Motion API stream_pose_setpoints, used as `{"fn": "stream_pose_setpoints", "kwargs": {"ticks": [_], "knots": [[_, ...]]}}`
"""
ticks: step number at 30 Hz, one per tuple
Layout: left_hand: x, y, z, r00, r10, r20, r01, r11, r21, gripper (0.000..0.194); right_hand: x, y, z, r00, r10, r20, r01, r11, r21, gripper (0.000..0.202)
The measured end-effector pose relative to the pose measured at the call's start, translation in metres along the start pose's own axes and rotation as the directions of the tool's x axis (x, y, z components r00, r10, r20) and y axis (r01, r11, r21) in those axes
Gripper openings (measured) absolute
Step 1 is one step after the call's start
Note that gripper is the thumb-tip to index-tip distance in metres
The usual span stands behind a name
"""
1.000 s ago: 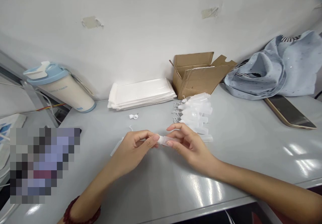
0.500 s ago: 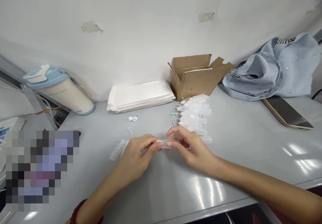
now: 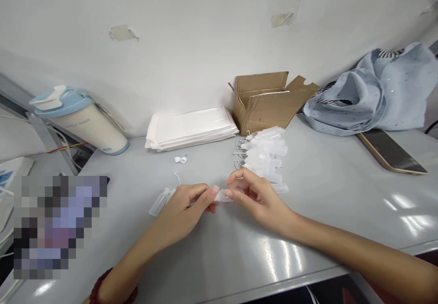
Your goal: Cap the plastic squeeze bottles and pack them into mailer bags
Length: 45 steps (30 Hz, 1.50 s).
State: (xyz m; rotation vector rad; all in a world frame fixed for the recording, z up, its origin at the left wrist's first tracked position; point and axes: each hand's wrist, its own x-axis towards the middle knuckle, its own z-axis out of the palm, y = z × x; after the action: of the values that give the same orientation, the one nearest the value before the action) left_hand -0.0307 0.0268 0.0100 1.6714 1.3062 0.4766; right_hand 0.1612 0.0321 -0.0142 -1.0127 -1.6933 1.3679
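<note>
Holds a small translucent bottle [image 3: 224, 196], pinched at white end by fingers of left hand [image 3: 189, 209] and at body by fingers of right hand [image 3: 258, 199], probably for steady control, with similar bottles [image 3: 263, 156] lying side by side beyond right fingers, apparently for good order.

The near tabletop [image 3: 222, 249] offers passage, but bottles [image 3: 263, 157] (box [image 3: 270, 111] behind) block beyond the right hand [image 3: 256, 197]

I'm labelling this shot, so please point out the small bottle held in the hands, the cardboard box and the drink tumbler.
Small bottle [image 3: 224, 196], head view: its visible middle stretch.
Cardboard box [image 3: 267, 112], head view: its front panel.
Drink tumbler [image 3: 96, 126], head view: its cream body.
</note>
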Motion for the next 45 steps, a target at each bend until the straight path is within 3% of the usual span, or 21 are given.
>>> {"fn": "stream_pose_setpoints", "kwargs": {"ticks": [4, 7, 12, 16, 18, 21, 23, 25, 26, 27, 28, 29, 31, 33, 36, 40, 45], "knots": [[0.0, -0.001, 0.002, 0.999, 0.018, 0.03, -0.017, 0.999, -0.035, 0.046, -0.004, 0.004, 0.001, 0.972, -0.233, -0.032, 0.217, 0.941, -0.259, 0.01], [-0.002, -0.001, 0.004, 0.997, 0.08, -0.002, -0.079, 0.996, 0.033, 0.043, -0.005, 0.004, 0.0, 0.972, -0.234, 0.011, 0.229, 0.94, -0.252, 0.007], [-0.002, -0.004, 0.009, 0.943, 0.332, -0.03, -0.316, 0.919, 0.235, 0.033, -0.002, -0.003, -0.002, 0.998, 0.012, 0.062, -0.008, 0.998, -0.063, 0.011], [-0.002, -0.004, 0.012, 0.87, 0.48, -0.113, -0.442, 0.861, 0.251, 0.023, 0.002, -0.012, -0.006, 0.949, 0.238, 0.205, -0.278, 0.941, 0.195, 0.021], [-0.002, -0.002, 0.011, 0.878, 0.462, -0.129, -0.431, 0.878, 0.207, 0.02, 0.002, -0.014, -0.007, 0.928, 0.265, 0.261, -0.338, 0.895, 0.292, 0.025], [-0.003, 0.001, 0.009, 0.93, 0.331, -0.161, -0.316, 0.942, 0.113, 0.027, 0.0, -0.011, -0.005, 0.973, 0.159, 0.169, -0.196, 0.953, 0.232, 0.022], [-0.003, 0.001, 0.008, 0.912, 0.223, -0.346, -0.214, 0.975, 0.065, 0.025, -0.001, -0.005, -0.004, 0.999, -0.016, 0.029, 0.015, 0.999, 0.045, 0.016], [-0.004, 0.002, 0.006, 0.794, 0.118, -0.597, -0.14, 0.99, 0.01, 0.019, -0.002, 0.0, -0.003, 0.972, -0.226, -0.07, 0.211, 0.962, -0.176, 0.016], [-0.004, 0.003, 0.004, 0.725, 0.073, -0.685, -0.111, 0.994, -0.011, 0.02, -0.002, 0.003, -0.003, 0.941, -0.325, -0.093, 0.29, 0.917, -0.274, 0.017], [-0.005, 0.003, 0.003, 0.687, 0.047, -0.725, -0.087, 0.996, -0.019, 0.021, -0.002, 0.005, -0.002, 0.905, -0.414, -0.1, 0.355, 0.863, -0.359, 0.018], [-0.006, 0.004, 0.003, 0.698, 0.038, -0.715, -0.064, 0.998, -0.009, 0.021, -0.001, 0.007, -0.002, 0.868, -0.487, -0.099, 0.405, 0.809, -0.427, 0.018], [-0.006, 0.004, 0.002, 0.751, 0.039, -0.659, -0.042, 0.999, 0.011, 0.022, -0.001, 0.009, -0.002, 0.836, -0.541, -0.089, 0.442, 0.762, -0.474, 0.018], [-0.008, 0.006, 0.002, 0.898, 0.052, -0.436, -0.037, 0.998, 0.043, 0.033, 0.0, 0.011, -0.001, 0.792, -0.608, -0.06, 0.497, 0.698, -0.515, 0.021], [-0.008, 0.006, 0.004, 0.972, 0.077, -0.22, -0.074, 0.997, 0.023, 0.041, 0.0, 0.013, 0.0, 0.768, -0.639, -0.04, 0.525, 0.664, -0.533, 0.023], [-0.008, 0.005, 0.006, 0.987, 0.116, -0.109, -0.122, 0.991, -0.05, 0.043, 0.0, 0.014, 0.001, 0.75, -0.661, -0.036, 0.53, 0.632, -0.565, 0.023], [-0.009, 0.004, 0.005, 0.986, 0.145, -0.082, -0.151, 0.986, -0.07, 0.048, -0.001, 0.015, 0.0, 0.748, -0.663, -0.024, 0.512, 0.6, -0.615, 0.022], [-0.009, 0.006, 0.008, 0.975, 0.195, -0.109, -0.186, 0.979, 0.089, 0.04, -0.001, 0.016, 0.0, 0.746, -0.666, -0.001, 0.505, 0.567, -0.65, 0.025]]}}
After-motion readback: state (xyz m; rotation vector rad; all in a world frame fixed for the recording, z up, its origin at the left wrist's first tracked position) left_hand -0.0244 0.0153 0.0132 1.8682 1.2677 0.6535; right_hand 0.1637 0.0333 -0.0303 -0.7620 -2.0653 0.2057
